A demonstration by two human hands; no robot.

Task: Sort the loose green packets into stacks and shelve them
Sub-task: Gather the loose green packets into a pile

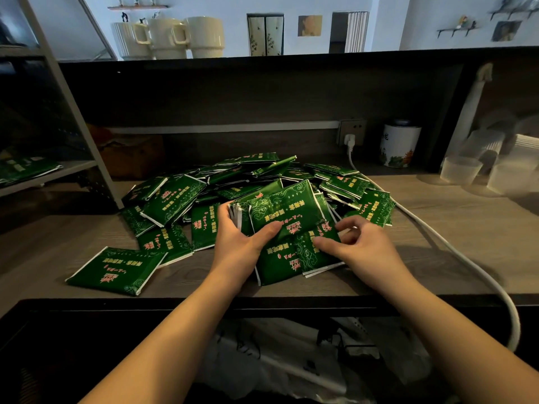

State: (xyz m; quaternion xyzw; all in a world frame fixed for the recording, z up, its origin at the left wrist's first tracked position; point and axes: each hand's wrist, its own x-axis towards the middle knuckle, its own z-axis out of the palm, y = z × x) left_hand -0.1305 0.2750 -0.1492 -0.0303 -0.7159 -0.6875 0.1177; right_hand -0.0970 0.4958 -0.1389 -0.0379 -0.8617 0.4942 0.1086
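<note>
Your left hand (242, 237) grips a gathered bunch of green packets (280, 211) at the near edge of the pile, thumb pressed across the face of the front packet and fingers wrapped behind the white edges of the bunch, which stands tilted up off the wooden counter (466, 228). Your right hand (361, 246) is just beside it, fingers curled loosely with the fingertips touching a packet (309, 252) that lies flat below the bunch; whether it is pinching that packet or only resting on it cannot be told. The loose heap of packets (248, 182) spreads over the middle of the counter behind your hands, overlapping at all angles, with printed faces up on most. One single packet (116, 269) lies apart from the heap at the near left of the counter. A few packets (26, 167) already lie flat on a shelf of the metal rack (87, 141) at the left. A white cable (455, 252) runs from the wall socket (351, 132) down past the right side of the heap and over the counter's front edge. A white tin (399, 144) stands against the back wall right of the socket, and clear plastic cups (460, 169) stand further right. Cream mugs (169, 36) sit on the upper ledge.
</note>
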